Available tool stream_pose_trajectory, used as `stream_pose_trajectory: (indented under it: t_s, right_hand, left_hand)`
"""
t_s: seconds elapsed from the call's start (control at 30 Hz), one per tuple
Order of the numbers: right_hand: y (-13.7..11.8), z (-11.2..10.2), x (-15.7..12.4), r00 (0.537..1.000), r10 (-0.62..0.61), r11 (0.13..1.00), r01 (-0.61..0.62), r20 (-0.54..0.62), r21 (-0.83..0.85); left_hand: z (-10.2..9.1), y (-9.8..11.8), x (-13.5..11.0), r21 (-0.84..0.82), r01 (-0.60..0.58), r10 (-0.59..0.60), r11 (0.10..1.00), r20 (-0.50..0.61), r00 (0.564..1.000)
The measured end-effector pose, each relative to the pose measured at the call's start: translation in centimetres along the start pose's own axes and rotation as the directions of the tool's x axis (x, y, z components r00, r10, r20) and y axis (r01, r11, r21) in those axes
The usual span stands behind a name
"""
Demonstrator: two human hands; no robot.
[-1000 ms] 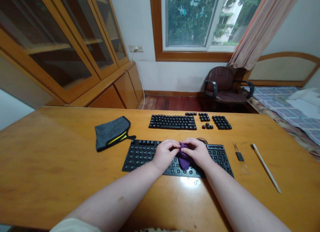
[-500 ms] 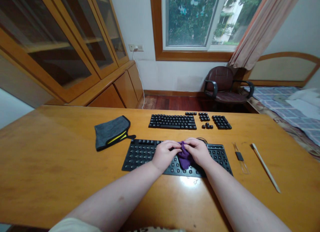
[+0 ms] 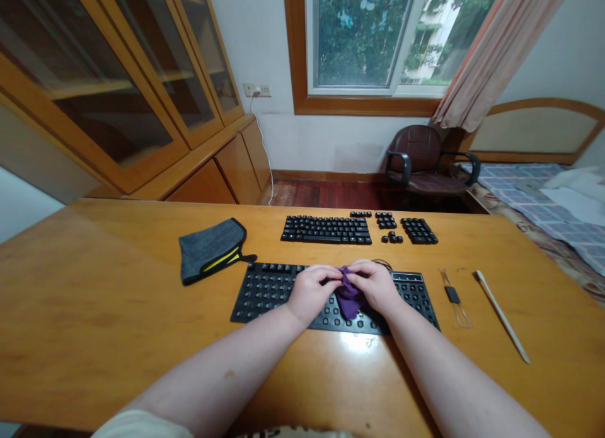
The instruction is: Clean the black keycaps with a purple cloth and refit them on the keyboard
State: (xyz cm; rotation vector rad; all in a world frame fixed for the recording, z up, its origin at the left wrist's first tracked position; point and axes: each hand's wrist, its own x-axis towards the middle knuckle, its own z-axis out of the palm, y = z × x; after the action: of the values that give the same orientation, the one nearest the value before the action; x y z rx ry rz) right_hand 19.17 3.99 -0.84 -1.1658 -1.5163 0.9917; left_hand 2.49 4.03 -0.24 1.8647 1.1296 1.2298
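A black keyboard (image 3: pixel 267 291) lies on the table, most of its keycaps off and the switch stems bare; a row of caps stays along its top left. Over its right half, my left hand (image 3: pixel 313 292) and my right hand (image 3: pixel 375 285) pinch a bunched purple cloth (image 3: pixel 350 302) between their fingertips. The cloth's lower end hangs down over the stems. Whether the cloth touches the keyboard under the fingers is hidden. Behind, the removed keycaps (image 3: pixel 326 230) are laid out in keyboard order.
A folded grey cloth (image 3: pixel 210 249) with black and yellow edging lies left of the keyboard. On the right are a wire keycap puller (image 3: pixel 454 295) and a thin pale brush (image 3: pixel 503 316). Beyond the wooden table (image 3: pixel 118 312) stand a chair (image 3: pixel 420 157) and a glass-doored cabinet (image 3: pixel 142 97).
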Motion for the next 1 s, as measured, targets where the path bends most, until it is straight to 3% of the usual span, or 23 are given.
stream_pose_trajectory:
  t_s: [0.4, 0.63, 0.73, 0.87, 1.0]
  right_hand:
    - [0.3, -0.2, 0.0, 0.994, 0.025, 0.999, -0.020, -0.106, 0.043]
    - [0.3, 0.1, -0.1, 0.991, 0.015, 1.000, -0.015, -0.130, 0.002]
    - [0.3, 0.1, -0.1, 0.992, 0.002, 1.000, -0.003, -0.125, -0.008]
    - [0.1, 0.1, -0.2, 0.986, 0.007, 1.000, -0.004, -0.165, 0.019]
    - [-0.1, 0.1, -0.2, 0.986, 0.010, 1.000, -0.009, -0.166, 0.011]
  left_hand:
    - [-0.3, 0.3, 0.4, -0.035, 0.028, -0.028, 0.999, -0.026, 0.999]
    - [0.3, -0.1, 0.1, -0.199, 0.137, -0.131, 0.970, 0.045, 0.990]
    - [0.0, 0.4, 0.2, -0.078, 0.120, -0.115, 0.990, 0.059, 0.992]
    - [-1.7, 1.1, 1.5, 0.175, -0.003, -0.023, 0.985, 0.146, 0.989]
    - [-3.6, 0.2, 3.6, 0.368, 0.023, -0.126, 0.929, 0.258, 0.958]
